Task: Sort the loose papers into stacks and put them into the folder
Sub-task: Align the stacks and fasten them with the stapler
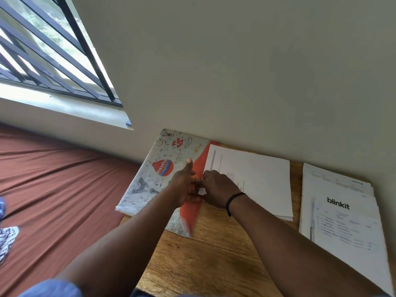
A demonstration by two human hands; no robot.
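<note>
**Both hands at the folder's flap**

My left hand (186, 185) and right hand (217, 188) meet at the folder's orange flap (198, 162) — left thumb raised, fingers curled on the flap; my right curls onto a paper corner beside it. The folder (150, 174) lies open at 12 o'clock, a stack (257, 176) upon it. At 2 o'clock, apart, lies another stack (340, 213) on the desk (214, 254) — a bed (64, 179) at 9.

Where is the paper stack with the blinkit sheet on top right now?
In the head view, the blinkit stack lies at the right end of the wooden table, right of the other paper stack, untouched by either hand.
</note>
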